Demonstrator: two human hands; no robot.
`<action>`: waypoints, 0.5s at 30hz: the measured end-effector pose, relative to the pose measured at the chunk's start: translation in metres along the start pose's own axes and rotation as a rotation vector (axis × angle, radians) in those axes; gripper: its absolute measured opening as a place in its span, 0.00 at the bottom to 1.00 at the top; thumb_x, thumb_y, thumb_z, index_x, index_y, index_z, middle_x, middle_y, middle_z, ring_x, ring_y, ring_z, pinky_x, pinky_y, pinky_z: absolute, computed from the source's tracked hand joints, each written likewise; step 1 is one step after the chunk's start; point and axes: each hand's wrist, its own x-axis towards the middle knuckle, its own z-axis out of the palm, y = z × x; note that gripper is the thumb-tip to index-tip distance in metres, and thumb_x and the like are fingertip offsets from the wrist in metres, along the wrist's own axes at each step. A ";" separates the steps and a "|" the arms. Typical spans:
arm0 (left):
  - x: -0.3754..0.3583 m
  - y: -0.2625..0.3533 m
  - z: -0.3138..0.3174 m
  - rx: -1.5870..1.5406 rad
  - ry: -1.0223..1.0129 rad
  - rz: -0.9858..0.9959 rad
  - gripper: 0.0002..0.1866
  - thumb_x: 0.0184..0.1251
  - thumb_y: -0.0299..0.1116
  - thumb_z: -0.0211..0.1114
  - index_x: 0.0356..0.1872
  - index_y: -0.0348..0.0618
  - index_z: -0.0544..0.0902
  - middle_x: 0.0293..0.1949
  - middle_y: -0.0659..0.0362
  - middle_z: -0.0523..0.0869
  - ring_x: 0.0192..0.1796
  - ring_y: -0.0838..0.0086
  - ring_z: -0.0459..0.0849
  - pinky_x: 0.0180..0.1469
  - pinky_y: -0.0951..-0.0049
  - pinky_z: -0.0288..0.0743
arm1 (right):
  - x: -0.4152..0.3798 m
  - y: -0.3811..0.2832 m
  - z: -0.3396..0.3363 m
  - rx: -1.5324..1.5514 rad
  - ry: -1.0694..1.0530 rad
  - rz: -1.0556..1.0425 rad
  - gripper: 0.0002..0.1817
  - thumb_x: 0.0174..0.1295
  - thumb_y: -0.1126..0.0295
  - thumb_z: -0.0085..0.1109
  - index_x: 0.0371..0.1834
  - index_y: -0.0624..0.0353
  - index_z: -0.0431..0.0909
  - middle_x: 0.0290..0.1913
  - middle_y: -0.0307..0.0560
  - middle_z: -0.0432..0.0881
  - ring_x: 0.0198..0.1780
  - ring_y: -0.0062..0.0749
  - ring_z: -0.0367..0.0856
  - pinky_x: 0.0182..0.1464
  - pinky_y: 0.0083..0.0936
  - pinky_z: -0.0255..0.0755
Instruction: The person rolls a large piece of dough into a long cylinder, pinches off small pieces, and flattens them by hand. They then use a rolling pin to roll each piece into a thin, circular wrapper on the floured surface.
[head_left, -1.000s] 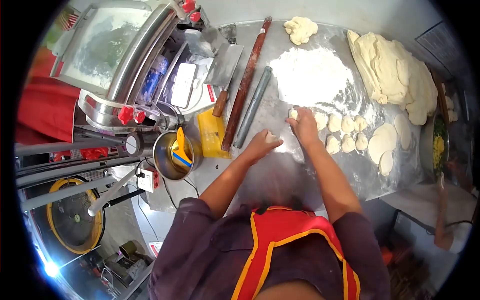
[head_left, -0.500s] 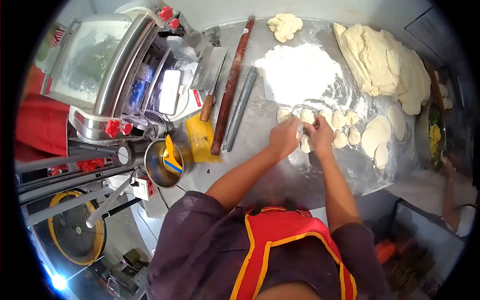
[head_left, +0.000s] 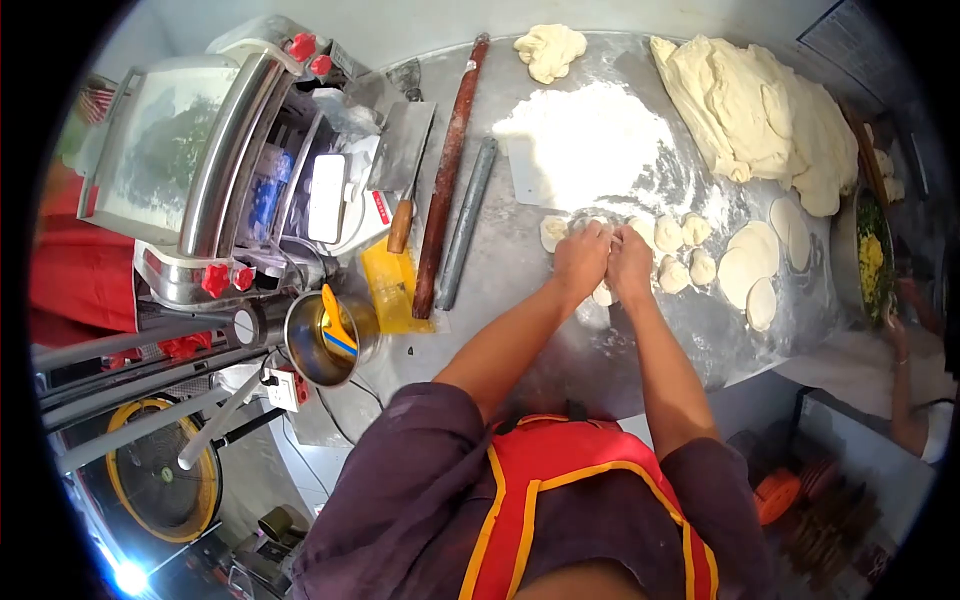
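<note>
My left hand (head_left: 582, 258) and my right hand (head_left: 629, 264) meet over the table, fingers bent and closed together on a small dough piece that they mostly hide. One dough ball (head_left: 553, 233) lies just left of my left hand, and another (head_left: 603, 294) shows between my wrists. To the right of my right hand sit several more dough balls (head_left: 674, 275), lightly floured. Beyond them, flat dough rounds (head_left: 741, 275) overlap one another.
A flour patch (head_left: 590, 140) and a dough lump (head_left: 550, 52) lie farther back, with a large dough mass (head_left: 730, 110) at right. Leftward are a wooden rolling pin (head_left: 450, 180), a grey rod (head_left: 467, 225), a cleaver (head_left: 403, 150) and a metal pot (head_left: 305, 350). Another person's hand (head_left: 893, 318) is at far right.
My hands have drawn closer together, and the dough piece between them is now mostly covered. The whole view has shifted slightly.
</note>
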 end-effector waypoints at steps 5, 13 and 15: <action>0.005 0.000 -0.009 0.080 -0.161 -0.032 0.13 0.63 0.32 0.63 0.48 0.45 0.82 0.42 0.55 0.83 0.45 0.60 0.85 0.40 0.59 0.82 | 0.001 -0.009 -0.048 0.699 -0.383 0.341 0.04 0.64 0.75 0.60 0.39 0.62 0.83 0.31 0.42 0.84 0.29 0.26 0.78 0.34 0.25 0.71; -0.013 0.000 -0.048 -0.398 -0.231 -0.186 0.36 0.55 0.46 0.75 0.62 0.38 0.71 0.51 0.45 0.84 0.53 0.49 0.83 0.52 0.56 0.77 | -0.012 -0.003 -0.095 0.823 -0.338 0.332 0.07 0.67 0.78 0.56 0.44 0.64 0.82 0.34 0.35 0.82 0.32 0.16 0.77 0.39 0.17 0.73; -0.019 -0.006 -0.049 -0.460 -0.290 -0.212 0.39 0.53 0.48 0.76 0.61 0.36 0.70 0.50 0.42 0.84 0.53 0.47 0.83 0.53 0.56 0.76 | -0.026 -0.012 -0.087 0.832 -0.398 0.334 0.07 0.67 0.79 0.56 0.44 0.64 0.82 0.34 0.36 0.82 0.32 0.17 0.77 0.39 0.17 0.73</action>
